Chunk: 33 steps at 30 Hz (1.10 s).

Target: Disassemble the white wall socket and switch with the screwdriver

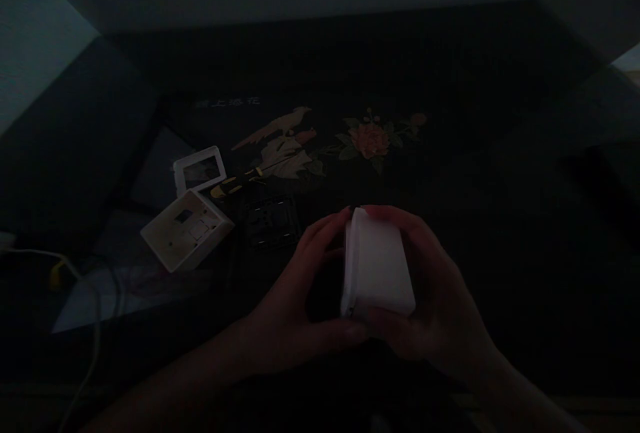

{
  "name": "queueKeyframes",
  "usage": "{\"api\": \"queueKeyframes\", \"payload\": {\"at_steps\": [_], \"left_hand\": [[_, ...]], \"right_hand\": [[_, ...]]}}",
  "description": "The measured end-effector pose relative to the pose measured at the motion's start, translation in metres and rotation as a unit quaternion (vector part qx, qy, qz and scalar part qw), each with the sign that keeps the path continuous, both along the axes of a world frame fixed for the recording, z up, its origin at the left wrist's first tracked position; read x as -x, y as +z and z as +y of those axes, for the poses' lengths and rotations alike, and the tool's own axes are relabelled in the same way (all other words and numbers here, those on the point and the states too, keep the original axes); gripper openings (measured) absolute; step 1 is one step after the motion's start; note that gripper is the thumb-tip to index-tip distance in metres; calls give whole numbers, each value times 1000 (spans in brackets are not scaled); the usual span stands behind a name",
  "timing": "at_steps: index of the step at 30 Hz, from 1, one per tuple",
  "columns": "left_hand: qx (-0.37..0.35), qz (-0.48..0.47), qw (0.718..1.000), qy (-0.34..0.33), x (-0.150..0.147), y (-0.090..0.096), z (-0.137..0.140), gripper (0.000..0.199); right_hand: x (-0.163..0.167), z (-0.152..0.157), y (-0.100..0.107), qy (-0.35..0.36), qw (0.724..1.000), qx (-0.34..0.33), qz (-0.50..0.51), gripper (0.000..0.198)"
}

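Observation:
Both hands hold a white boxy plastic piece [380,266] above the dark table, near its front edge. It looks like a wall socket or switch housing, but its front is turned out of sight. My left hand [305,306] grips its left side, with the fingertips at the top and the thumb at the bottom. Around the right side curls my right hand [430,279], its thumb along the lower edge. Left of my hands lies a black plastic mounting frame [273,221], dim against the table.
A yellow-and-black screwdriver [237,183] lies beyond the black frame. At the left are an open white box [187,229] and a white rectangular frame [201,169]. A white cable [97,326] runs down the left side. The dark table [475,186] bears a bird-and-flower picture.

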<state>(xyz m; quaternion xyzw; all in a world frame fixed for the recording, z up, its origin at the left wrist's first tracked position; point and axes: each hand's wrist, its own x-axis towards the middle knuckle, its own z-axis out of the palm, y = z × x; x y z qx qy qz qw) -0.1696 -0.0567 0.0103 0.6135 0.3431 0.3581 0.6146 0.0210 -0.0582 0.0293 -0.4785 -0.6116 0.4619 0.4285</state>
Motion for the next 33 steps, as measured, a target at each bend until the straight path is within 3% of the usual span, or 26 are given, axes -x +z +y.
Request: {"api": "queueKeyframes", "payload": {"at_steps": [3,7,10,14,17,27,33], "left_hand": [[20,-28,999,-3,1,6,0,76],[-2,5,1000,-4,5,11,3,63],[-83,69,994,2,8,14,5,66],[-220,149,964,18,9,19,3,73],[-269,170,948,27,7,22,1,75],[-277,161,947,-20,9,18,0,81],[-299,161,941,-8,8,12,-5,82]], "right_hand": [[1,0,2,0,998,-41,-48,63],[1,-1,2,1,994,-70,-86,64],[0,-1,3,-4,992,-77,-98,58],[1,-1,5,-23,986,-100,-129,52],[4,-2,5,-34,981,-112,-152,54],[12,-6,5,-30,974,-135,-177,49],[13,-8,4,-28,973,-133,-184,53]]}}
